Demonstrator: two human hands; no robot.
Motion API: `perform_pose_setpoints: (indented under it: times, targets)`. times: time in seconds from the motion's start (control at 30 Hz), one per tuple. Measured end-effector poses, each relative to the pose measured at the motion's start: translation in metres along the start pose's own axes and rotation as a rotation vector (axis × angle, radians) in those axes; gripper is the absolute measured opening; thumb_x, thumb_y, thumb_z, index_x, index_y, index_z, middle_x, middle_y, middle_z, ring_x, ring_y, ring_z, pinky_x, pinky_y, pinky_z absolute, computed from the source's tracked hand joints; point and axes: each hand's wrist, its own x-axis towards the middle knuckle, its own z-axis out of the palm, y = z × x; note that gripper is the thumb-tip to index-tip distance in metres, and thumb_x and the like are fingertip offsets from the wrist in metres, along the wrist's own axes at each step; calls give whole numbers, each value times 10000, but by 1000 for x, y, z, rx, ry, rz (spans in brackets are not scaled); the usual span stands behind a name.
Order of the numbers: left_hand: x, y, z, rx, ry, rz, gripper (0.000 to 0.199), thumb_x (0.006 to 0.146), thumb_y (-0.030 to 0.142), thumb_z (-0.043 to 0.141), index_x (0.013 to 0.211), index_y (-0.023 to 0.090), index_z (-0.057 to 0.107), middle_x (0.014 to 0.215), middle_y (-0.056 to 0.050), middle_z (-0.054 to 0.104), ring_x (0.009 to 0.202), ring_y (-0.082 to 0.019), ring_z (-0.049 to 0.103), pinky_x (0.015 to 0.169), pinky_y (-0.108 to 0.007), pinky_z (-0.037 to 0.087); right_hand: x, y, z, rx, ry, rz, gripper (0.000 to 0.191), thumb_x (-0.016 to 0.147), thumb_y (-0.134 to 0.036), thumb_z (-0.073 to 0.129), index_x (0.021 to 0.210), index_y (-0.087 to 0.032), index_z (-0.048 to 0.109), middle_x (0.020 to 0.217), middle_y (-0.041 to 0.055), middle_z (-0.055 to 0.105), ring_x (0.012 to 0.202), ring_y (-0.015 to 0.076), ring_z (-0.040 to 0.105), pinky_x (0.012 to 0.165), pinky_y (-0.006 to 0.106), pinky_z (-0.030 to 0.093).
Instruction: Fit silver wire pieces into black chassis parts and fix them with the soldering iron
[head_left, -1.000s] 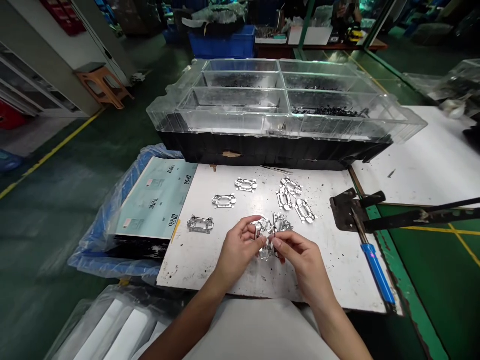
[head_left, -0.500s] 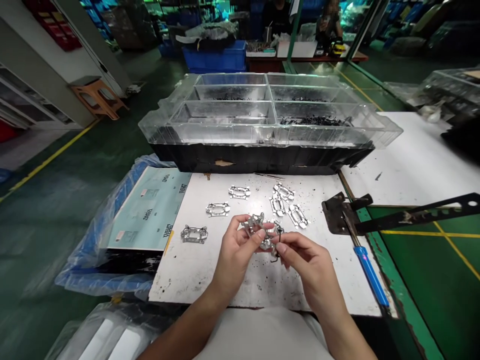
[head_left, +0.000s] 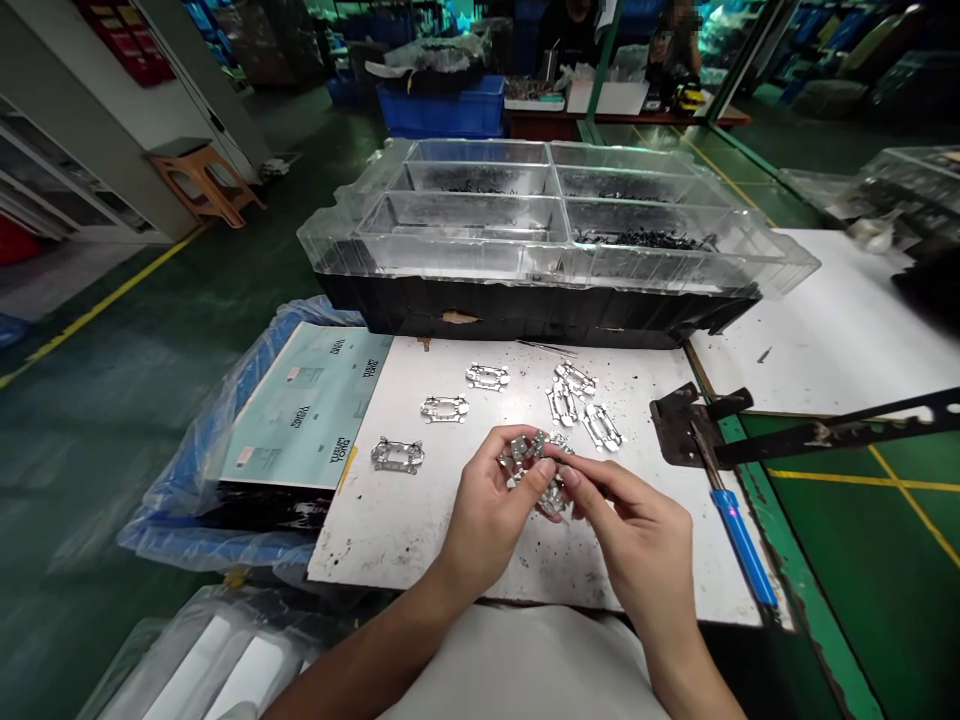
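My left hand (head_left: 491,500) is closed on a silvery metal part (head_left: 523,452) with small arms, above the front middle of the white board (head_left: 435,530). Touching the same part from the right, my right hand (head_left: 641,525) has its thumb and fingers pinched together; whatever they pinch is too small to make out. Similar metal frames lie flat on the board: one at the left (head_left: 397,455), one further back (head_left: 445,408), another behind that (head_left: 487,376). Several more sit close together beyond my hands, one of them at the right (head_left: 602,427).
A clear divided tray (head_left: 559,255) with small black pieces stands at the back. On the right are a black metal bracket (head_left: 679,430) and a blue-handled tool (head_left: 742,545). A blue-lined box (head_left: 180,470) with pale green sheets (head_left: 300,405) is at left. People sit far behind.
My fingers have drawn closer together around the metal part. The thin black bent piece that hung by my right fingertips no longer shows. The whole view has shifted slightly.
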Motion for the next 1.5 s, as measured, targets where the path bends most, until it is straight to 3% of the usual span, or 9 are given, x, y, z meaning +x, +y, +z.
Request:
perform_pose_setpoints:
  times: [0.13, 0.3, 0.5, 0.67, 0.83, 1.17, 1.3, 1.5]
  targets:
    - [-4, 0, -2, -20, 3, -3, 294, 875, 339, 744, 1088, 198, 598, 953, -24, 642, 802, -160, 662, 560, -259, 631, -2, 3, 2, 26, 38, -5, 146, 879, -386, 759, 925, -254, 798, 779, 19, 727, 618, 147, 614, 586, 271, 536]
    - [-7, 1, -6, 24, 51, 14, 304, 877, 372, 740, 1090, 199, 610, 969, -37, 680, 799, -167, 672, 566, -257, 621, -4, 1, 6, 118, 73, 40, 194, 866, -371, 783, 936, -205, 711, 707, 20, 718, 555, 128, 599, 535, 236, 516]
    - [-6, 2, -12, 117, 111, 67, 266, 912, 343, 691, 1099, 164, 629, 951, -73, 719, 916, -193, 685, 656, -232, 592, -8, -6, 14, 294, -31, 74, 208, 906, -341, 750, 880, -203, 596, 697, 20, 724, 505, 123, 604, 521, 236, 504]
    - [-11, 2, -14, 62, 64, 91, 263, 921, 352, 682, 1116, 182, 629, 982, -60, 706, 781, -147, 663, 654, -242, 573, -9, -10, 20, 206, -23, 59, 205, 894, -344, 763, 846, -196, 630, 660, 3, 703, 484, 102, 576, 507, 213, 486]
    - [-14, -3, -13, 45, 38, 82, 279, 889, 362, 730, 1098, 201, 639, 935, -39, 683, 679, -138, 647, 576, -250, 553, -11, -9, 25, 35, -10, 8, 223, 897, -374, 753, 805, -199, 649, 530, -50, 577, 456, 90, 529, 472, 191, 440]
    - [-14, -10, -23, 287, 101, 280, 146, 948, 313, 664, 1076, 266, 717, 1031, -35, 696, 918, -182, 679, 670, -244, 540, -11, -10, 29, 1, -55, -23, 166, 910, -333, 729, 811, -211, 677, 624, -31, 646, 476, 94, 568, 454, 186, 464]
    - [-16, -9, -25, 233, 90, 300, 153, 950, 299, 671, 1097, 276, 707, 1013, -20, 704, 855, -155, 678, 674, -239, 546, -16, -16, 28, 6, -75, -34, 94, 925, -319, 716, 903, -228, 713, 697, -21, 686, 545, 102, 614, 519, 194, 509]
    - [-15, -7, -20, 88, 64, 261, 172, 940, 284, 692, 1111, 262, 690, 999, -12, 716, 895, -146, 685, 730, -220, 580, -17, -14, 27, 0, 4, -76, 49, 939, -288, 704, 924, -241, 711, 758, -20, 688, 613, 103, 619, 577, 210, 516]
